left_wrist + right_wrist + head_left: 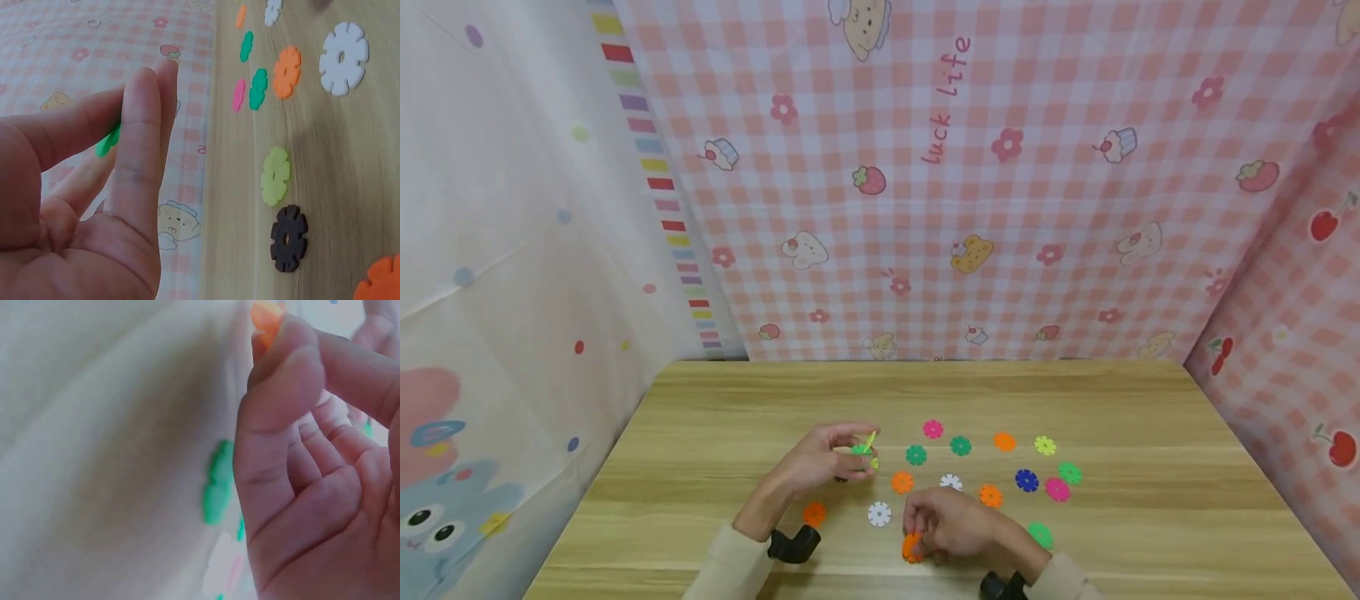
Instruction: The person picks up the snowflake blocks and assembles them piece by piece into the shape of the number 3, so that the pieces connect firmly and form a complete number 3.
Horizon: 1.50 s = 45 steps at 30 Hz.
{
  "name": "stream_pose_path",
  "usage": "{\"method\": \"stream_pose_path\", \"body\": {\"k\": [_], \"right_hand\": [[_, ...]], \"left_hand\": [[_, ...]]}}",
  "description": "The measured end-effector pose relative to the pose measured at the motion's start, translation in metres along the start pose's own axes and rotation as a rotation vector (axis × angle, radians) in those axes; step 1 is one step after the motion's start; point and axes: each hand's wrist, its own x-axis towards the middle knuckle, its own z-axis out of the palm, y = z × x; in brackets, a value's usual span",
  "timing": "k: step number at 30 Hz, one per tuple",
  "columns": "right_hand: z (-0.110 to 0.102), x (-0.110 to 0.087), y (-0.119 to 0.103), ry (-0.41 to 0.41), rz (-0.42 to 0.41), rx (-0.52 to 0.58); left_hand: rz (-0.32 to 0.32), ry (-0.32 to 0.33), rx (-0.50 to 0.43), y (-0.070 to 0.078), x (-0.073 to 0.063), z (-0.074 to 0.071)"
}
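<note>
My left hand (820,457) is raised over the left part of the table and pinches a green notched disc (860,449) between thumb and fingers. A yellow piece (870,438) stands at an angle against that disc; whether they are joined I cannot tell. Most of the green disc (109,140) is hidden by fingers in the left wrist view. My right hand (951,521), nearer the front edge, pinches an orange notched disc (912,547) between thumb and index finger. Only a bit of the orange disc (267,315) shows past the fingertips in the right wrist view.
Several flat notched discs lie scattered: a white disc (879,514) between the hands, an orange disc (815,513) by the left wrist, a black disc (289,239) beside a yellow-green disc (275,176), a blue disc (1027,480) at right. A checked curtain (925,250) hangs behind the table.
</note>
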Motion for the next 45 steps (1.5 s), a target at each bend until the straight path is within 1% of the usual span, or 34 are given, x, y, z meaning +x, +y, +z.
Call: {"method": "stream_pose_path", "body": {"k": [1, 4, 6, 9, 12, 15, 21, 24, 27, 31, 36, 40, 45], "right_hand": [[-0.002, -0.001, -0.001, 0.006, -0.004, 0.019], [-0.009, -0.005, -0.003, 0.025, -0.058, 0.066], [-0.016, -0.008, -0.004, 0.064, -0.1, 0.089], [-0.027, -0.009, -0.007, 0.153, -0.143, 0.132], [-0.035, -0.01, -0.011, 0.252, -0.15, 0.16], [-0.038, -0.01, -0.015, 0.328, -0.141, 0.193], [-0.038, -0.007, -0.021, 0.467, -0.133, 0.243], [-0.038, -0.005, -0.024, 0.513, -0.142, 0.278], [-0.038, -0.002, -0.026, 0.544, -0.153, 0.291], [-0.038, 0.0, -0.029, 0.567, -0.169, 0.282], [-0.037, 0.001, -0.031, 0.562, -0.188, 0.286], [-0.037, 0.001, -0.031, 0.555, -0.196, 0.272], [-0.037, 0.0, -0.031, 0.56, -0.198, 0.248]], "left_hand": [[-0.001, -0.004, -0.008, 0.0, 0.0, 0.001], [-0.016, -0.019, -0.028, -0.001, 0.0, 0.004], [-0.034, -0.021, -0.038, 0.0, 0.0, 0.006], [-0.042, -0.017, -0.03, 0.002, 0.001, 0.009], [-0.029, -0.024, -0.015, 0.006, 0.003, 0.012], [-0.018, -0.039, -0.002, 0.009, 0.004, 0.015], [-0.031, -0.036, -0.001, 0.013, 0.004, 0.023], [-0.036, -0.037, 0.004, 0.015, 0.004, 0.027], [-0.027, -0.041, 0.032, 0.017, 0.004, 0.031], [-0.003, -0.062, 0.053, 0.019, 0.005, 0.035], [0.013, -0.075, 0.038, 0.02, 0.007, 0.039], [0.019, -0.076, 0.05, 0.02, 0.007, 0.042], [0.008, -0.055, 0.052, 0.021, 0.008, 0.044]]}}
